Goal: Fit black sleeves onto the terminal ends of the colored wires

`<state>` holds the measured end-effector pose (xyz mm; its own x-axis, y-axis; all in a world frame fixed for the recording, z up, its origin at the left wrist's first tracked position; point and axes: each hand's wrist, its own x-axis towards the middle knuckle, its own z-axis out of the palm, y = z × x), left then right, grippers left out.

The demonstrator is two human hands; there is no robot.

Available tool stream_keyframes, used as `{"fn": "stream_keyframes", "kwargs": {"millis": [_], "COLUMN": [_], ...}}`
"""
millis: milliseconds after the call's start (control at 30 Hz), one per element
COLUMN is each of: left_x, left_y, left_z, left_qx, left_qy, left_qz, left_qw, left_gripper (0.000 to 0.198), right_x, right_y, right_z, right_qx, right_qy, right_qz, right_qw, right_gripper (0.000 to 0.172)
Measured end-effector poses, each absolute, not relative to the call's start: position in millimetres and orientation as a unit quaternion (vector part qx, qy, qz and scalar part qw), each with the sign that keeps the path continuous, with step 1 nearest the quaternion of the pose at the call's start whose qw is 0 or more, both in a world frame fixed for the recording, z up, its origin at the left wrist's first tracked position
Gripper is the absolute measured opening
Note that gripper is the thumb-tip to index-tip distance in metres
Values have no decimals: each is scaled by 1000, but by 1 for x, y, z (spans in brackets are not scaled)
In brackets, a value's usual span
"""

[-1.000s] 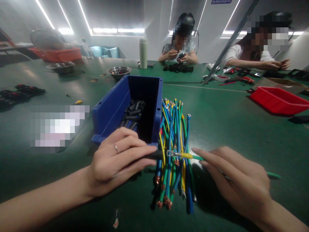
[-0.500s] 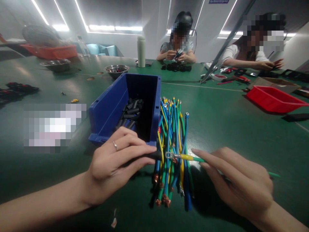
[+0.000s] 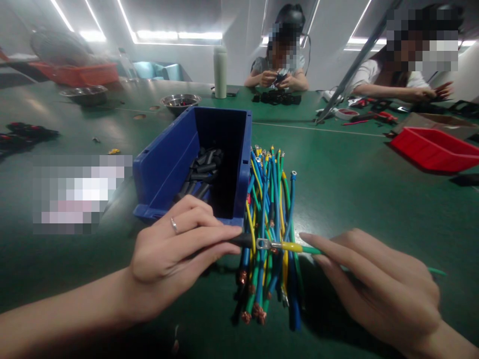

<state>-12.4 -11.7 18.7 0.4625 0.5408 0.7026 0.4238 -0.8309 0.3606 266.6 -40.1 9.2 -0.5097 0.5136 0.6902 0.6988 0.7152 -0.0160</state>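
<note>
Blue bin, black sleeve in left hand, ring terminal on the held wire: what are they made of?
Blue bin: likely moulded plastic, satin; uniform colour, soft sheen on the walls.
Black sleeve: flexible plastic or rubber, matte; dull, even black, can't tell which.
Ring terminal: metal, shiny; silvery highlights, though base metal and plating are unclear.

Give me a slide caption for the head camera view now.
Left hand grips a black tube, right hand a green wire with metal lug, over a pile of wires.
</note>
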Motion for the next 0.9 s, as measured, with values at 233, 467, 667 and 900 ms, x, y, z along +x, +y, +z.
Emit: {"fn": "stream_keyframes", "kwargs": {"millis": [233,467,667,900], "left_x": [-12,-13,-13,-12], "left_y": [-12,-10,-12,-11], "left_z": [20,20,20,19], "left_qx": [858,860,865,864], "left_qy": [282,279,280,278], "left_qz": [426,425,414,418], "left_qw": [60,55,49,47], "left_gripper": [15,14,14,13], "right_x": [267,264,266,265], "right_y": [-39,-40,-39,-40], "right_z": [9,10,9,8], "right_qx": [-356,-354,-356,-351], "right_qy": [-859,-861,-860,-861], "right_qz": [-137,-133,-139,-144], "right_qw": [343,340,337,340], "right_gripper": [17,17,16,16]}}
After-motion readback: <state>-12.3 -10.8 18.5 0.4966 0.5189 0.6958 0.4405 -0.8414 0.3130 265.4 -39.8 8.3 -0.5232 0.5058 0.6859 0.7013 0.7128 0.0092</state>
